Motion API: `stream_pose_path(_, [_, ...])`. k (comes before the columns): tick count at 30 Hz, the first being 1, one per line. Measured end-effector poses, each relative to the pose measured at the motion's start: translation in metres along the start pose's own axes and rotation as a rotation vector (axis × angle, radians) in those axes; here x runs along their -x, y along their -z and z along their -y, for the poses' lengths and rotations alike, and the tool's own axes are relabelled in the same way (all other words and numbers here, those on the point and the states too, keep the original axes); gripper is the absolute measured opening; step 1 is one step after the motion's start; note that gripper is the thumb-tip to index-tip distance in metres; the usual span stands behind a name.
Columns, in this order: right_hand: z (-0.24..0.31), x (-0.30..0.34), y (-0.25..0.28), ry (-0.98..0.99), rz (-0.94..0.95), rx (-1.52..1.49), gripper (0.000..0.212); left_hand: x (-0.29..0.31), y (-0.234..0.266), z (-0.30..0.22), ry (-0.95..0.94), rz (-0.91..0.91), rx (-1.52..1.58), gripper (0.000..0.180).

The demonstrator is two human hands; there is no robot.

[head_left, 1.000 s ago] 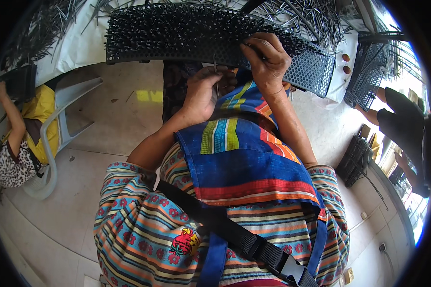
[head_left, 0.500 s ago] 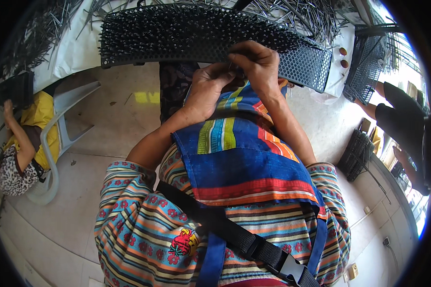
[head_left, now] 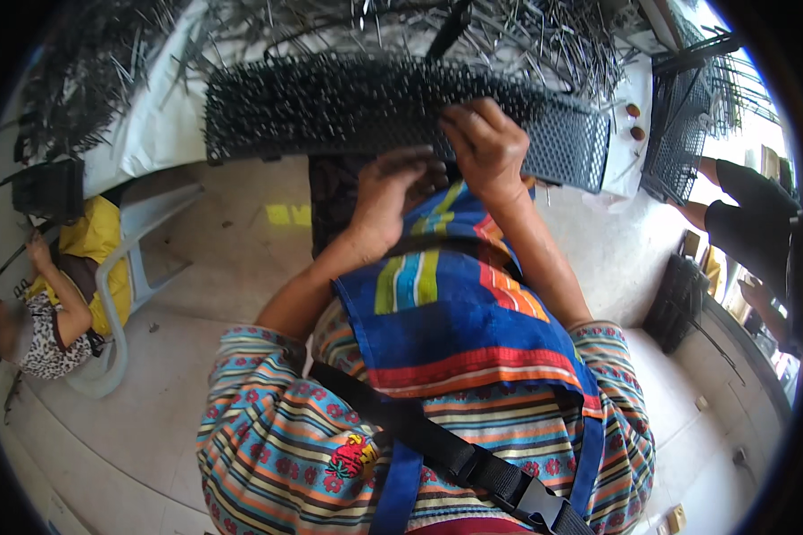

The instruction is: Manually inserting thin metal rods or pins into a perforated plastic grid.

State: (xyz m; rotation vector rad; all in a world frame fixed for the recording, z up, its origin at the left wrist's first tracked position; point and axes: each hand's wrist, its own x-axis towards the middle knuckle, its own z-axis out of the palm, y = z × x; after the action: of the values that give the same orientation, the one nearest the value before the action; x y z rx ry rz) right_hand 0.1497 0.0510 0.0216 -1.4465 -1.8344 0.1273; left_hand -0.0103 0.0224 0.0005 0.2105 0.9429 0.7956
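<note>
A long black perforated tray point(head_left: 569, 147) lies across the front of the work surface, most of its holes filled with thin dark upright pins point(head_left: 330, 102). My right hand point(head_left: 492, 147) is raised at the tray's near edge, right of the middle. Its fingers are curled in a pinch; whatever they hold is too small or hidden. Just left of it and slightly lower, my left hand point(head_left: 385, 192) has its fingers loosely extended toward the right, slightly blurred, with nothing visible in them. The hands are apart.
Loose dark metal strips point(head_left: 544, 40) lie heaped behind the tray, with more at far left. Two brown round pieces point(head_left: 634, 122) sit right of the tray. Another person point(head_left: 58, 330) sits at left by a pale plastic chair point(head_left: 116, 294); a person in dark clothes point(head_left: 749, 201) stands at right.
My hands, close together before, have come apart. The right hand's fingers have drawn into a tighter curl, while the left hand's fingers have loosened. The whole view has shifted slightly.
</note>
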Motion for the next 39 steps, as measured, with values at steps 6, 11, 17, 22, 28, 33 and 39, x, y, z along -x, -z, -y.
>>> stream_pose_path(6, [0.0, 0.021, 0.011, 0.036, 0.031, -0.048, 0.027, 0.037, -0.013, -0.052, 0.058, 0.337, -0.285, 0.018])
stream_pose_path(11, [-0.007, 0.053, 0.01, 0.022, 0.153, -0.125, 0.019, 0.038, -0.067, -0.16, -0.745, 0.265, -0.597, 0.016])
stream_pose_path(17, [0.016, 0.058, 0.028, 0.071, 0.046, -0.238, 0.018, -0.116, -0.071, -0.237, -1.209, 0.287, -1.856, 0.091])
stream_pose_path(22, [0.001, 0.028, 0.106, -0.071, -0.052, -0.133, 0.014, -0.17, -0.074, -0.2, -0.964, 0.685, -2.311, 0.114])
stream_pose_path(28, [-0.06, -0.022, 0.144, -0.427, -0.18, -0.106, 0.013, -0.189, -0.124, -0.179, -1.053, 0.74, -2.401, 0.124])
stream_pose_path(33, [-0.133, -0.07, 0.127, -0.322, -0.011, 0.301, 0.035, -0.193, -0.128, -0.157, -0.996, 0.713, -2.473, 0.119])
stream_pose_path(39, [-0.194, -0.159, 0.087, -0.326, -0.027, 0.518, 0.053, -0.192, -0.132, -0.155, -0.915, 0.69, -2.378, 0.114])
